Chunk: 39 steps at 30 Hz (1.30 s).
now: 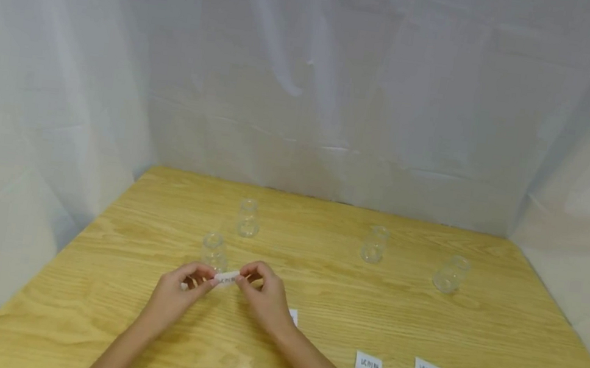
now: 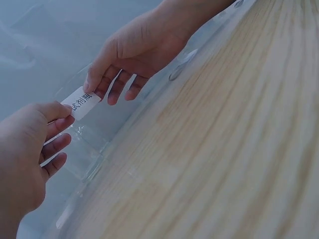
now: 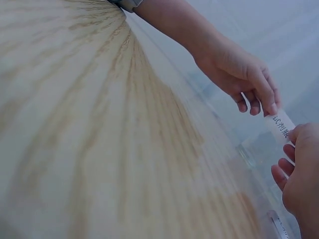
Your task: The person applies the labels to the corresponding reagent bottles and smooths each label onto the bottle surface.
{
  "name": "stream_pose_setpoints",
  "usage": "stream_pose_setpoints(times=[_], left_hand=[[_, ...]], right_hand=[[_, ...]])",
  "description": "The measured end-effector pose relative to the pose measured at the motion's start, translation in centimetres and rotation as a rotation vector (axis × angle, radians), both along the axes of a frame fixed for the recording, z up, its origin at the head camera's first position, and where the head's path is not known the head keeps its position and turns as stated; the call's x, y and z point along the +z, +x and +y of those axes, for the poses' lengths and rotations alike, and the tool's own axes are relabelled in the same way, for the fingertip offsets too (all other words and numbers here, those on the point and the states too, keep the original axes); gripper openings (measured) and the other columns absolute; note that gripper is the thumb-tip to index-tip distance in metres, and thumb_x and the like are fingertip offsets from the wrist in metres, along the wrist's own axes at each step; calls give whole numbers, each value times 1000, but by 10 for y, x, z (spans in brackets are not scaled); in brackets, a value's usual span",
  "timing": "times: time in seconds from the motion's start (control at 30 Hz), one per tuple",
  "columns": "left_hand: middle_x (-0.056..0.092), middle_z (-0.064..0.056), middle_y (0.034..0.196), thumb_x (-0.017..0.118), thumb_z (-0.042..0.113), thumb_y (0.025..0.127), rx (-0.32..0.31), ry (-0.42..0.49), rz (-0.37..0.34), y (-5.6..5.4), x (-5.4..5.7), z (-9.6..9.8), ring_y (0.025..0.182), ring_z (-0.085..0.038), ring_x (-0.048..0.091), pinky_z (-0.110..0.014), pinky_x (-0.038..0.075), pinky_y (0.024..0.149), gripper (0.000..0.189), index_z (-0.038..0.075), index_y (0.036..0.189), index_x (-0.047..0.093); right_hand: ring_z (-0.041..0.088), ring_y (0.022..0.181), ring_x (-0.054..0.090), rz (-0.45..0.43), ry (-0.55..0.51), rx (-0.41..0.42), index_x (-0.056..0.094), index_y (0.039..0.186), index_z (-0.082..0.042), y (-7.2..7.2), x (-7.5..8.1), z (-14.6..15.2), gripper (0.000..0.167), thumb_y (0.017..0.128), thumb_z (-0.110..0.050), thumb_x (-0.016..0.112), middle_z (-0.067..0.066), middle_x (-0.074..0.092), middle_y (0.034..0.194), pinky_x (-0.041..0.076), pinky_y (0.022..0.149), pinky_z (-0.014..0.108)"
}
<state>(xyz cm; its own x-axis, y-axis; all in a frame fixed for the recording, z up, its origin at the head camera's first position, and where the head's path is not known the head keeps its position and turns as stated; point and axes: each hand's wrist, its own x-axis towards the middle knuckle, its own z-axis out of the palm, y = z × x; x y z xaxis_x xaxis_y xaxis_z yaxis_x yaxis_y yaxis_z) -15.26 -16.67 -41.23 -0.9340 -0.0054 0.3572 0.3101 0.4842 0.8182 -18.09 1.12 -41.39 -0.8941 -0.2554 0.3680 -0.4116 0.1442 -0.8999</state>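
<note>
A small white paper label point(image 1: 227, 277) with dark printed characters is stretched between both hands. My left hand point(image 1: 178, 292) pinches one end of it between thumb and forefinger. At the other end, my right hand point(image 1: 266, 302) has the same kind of pinch. The left wrist view shows the label point(image 2: 82, 103) with its print facing the camera and the other fingers of both hands loosely bent. Directly behind the label stands a clear glass bottle point(image 1: 214, 248), its lower part partly covered by the hands and label.
Farther back is another clear glass bottle point(image 1: 248, 221). Two more, a middle bottle point(image 1: 374, 246) and a right-hand bottle point(image 1: 451, 275), stand to the right. Printed labels point(image 1: 369, 365) lie on the wooden table point(image 1: 95, 282), one partly hidden behind my right forearm. White sheeting point(image 1: 339, 91) surrounds the table.
</note>
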Motion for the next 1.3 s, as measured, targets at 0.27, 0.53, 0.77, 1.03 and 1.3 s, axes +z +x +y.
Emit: stream_pose_setpoints(times=[0.27,0.53,0.77,1.03,1.3], left_hand=[[61,3,76,73,0,76,87,-118,164,-5,-7,-3,64,-9,51,-22,44,56,12,5,85,66],[62,-3,75,72,0,77,208,-164,124,-6,-5,-3,66,-15,54,-23,44,53,9,2,85,67],[64,-5,78,70,2,79,233,-179,89,-5,-6,-4,69,-17,55,-25,45,56,20,0,97,63],[64,-3,78,73,-3,75,241,-253,240,-9,-12,-8,67,-17,54,-29,44,54,48,1,119,54],[64,-5,80,71,-3,77,226,-278,228,-14,-18,-9,70,-20,53,-30,42,55,50,-1,124,53]], right_hand=[[17,84,56,59,48,-26,63,86,-6,-12,-15,-7,7,85,-11,67,0,56,89,50,67,23],[18,97,53,81,41,-16,62,81,-4,-18,-18,-19,7,84,-6,67,7,54,105,49,75,22],[21,106,50,78,70,-20,61,81,-5,-20,-18,-24,7,84,-7,67,12,52,114,47,82,26],[24,108,50,89,41,24,60,83,1,-22,-16,-27,5,83,0,65,13,51,117,47,85,30],[20,101,55,107,34,32,59,81,1,-30,-26,-28,6,82,3,64,11,52,116,48,80,24]])
